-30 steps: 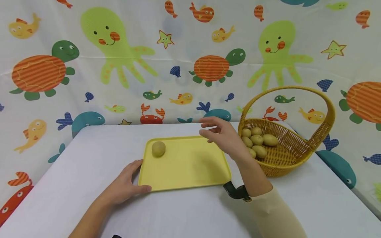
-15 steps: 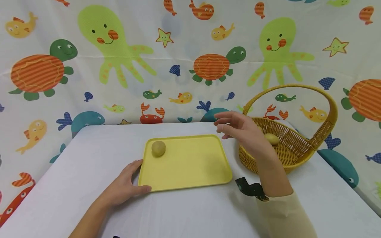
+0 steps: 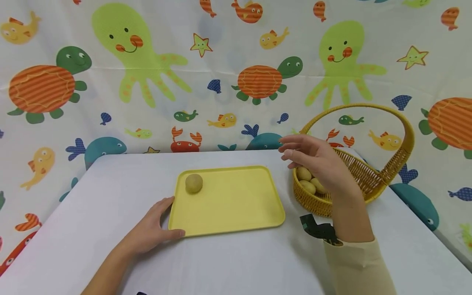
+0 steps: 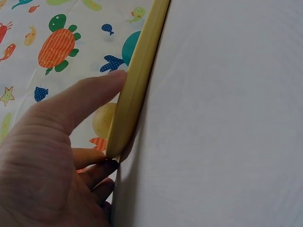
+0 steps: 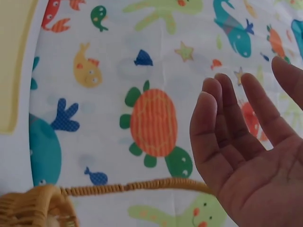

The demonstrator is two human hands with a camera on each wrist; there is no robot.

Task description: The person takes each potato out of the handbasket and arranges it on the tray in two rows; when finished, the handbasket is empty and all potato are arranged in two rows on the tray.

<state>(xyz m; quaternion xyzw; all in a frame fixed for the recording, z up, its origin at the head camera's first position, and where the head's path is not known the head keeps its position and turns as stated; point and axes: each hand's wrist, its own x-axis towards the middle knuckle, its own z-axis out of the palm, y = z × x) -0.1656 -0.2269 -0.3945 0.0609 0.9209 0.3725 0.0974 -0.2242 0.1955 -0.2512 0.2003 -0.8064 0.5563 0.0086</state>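
Yellow tray [image 3: 232,200] on the tabletop [image 3: 236,262], round potato [image 3: 194,183] near its far-left corner; left hand [image 3: 150,230], grip relaxed, touches the near-left corner. Right hand [image 3: 320,162], grip released, partly blocks the wicker basket [image 3: 313,205] of potatoes [image 3: 307,187], sea-creature cloth [image 3: 221,65] hanging behind.

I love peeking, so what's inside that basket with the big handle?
Some potatoes show on the left side of the basket. The right hand and forearm cover part of the inside, so what lies behind them is hidden.

The tray [image 3: 228,200] is yellow, the basket [image 3: 312,206] golden-brown, the backdrop [image 3: 221,98] white with multicoloured sea animals.
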